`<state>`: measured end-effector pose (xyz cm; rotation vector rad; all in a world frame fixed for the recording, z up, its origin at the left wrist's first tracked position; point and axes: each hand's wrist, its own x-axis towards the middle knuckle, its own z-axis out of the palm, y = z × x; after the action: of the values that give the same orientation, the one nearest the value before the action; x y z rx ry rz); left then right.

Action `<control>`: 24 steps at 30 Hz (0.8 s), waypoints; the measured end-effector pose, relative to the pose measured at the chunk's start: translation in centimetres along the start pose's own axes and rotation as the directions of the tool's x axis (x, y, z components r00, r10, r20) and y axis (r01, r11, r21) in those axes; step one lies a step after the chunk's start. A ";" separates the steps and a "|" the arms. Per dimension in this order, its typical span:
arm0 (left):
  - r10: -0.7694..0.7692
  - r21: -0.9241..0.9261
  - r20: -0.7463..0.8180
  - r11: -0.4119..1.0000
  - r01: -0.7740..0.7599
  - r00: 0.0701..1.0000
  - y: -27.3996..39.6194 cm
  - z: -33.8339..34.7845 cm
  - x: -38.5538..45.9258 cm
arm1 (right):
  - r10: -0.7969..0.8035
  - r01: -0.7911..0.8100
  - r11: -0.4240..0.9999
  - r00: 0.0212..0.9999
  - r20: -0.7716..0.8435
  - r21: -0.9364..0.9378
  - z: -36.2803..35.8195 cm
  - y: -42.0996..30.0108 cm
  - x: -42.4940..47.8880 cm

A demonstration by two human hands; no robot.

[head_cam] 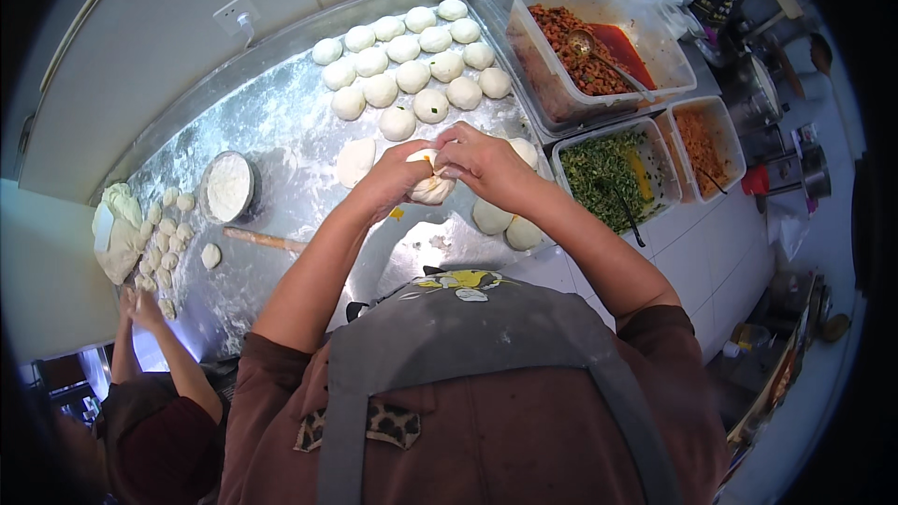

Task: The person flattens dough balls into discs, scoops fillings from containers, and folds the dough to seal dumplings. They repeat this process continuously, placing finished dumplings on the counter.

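Observation:
My left hand cups a gathered ball of dough from the left, above the floured metal worktop. At the ball's upper right, the fingers of my right hand pinch its pleated edge. A little orange filling shows at the dough's top. Just left of my hands lies a flat round of dough. Several smooth filled buns stand in rows beyond them. More dough rounds lie beside and partly under my right forearm. An orange smear marks the worktop below my left hand.
A bowl of flour, a wooden rolling pin, small dough pieces and a large dough lump lie left. A co-worker's hands are at lower left. Right stand tubs of red filling, chopped greens and orange filling.

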<state>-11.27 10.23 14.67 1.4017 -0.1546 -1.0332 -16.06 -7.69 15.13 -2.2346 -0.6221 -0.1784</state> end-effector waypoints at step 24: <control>0.049 -0.565 0.025 0.824 -0.026 0.999 -2.2 0.1 1.8 | 0.157 -0.156 0.981 0.988 0.001 0.116 -0.4 -0.2 0.9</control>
<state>-11.38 9.34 11.94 0.8306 0.0963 -0.9692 -15.30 -7.54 15.83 -2.1581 -0.4386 -0.0694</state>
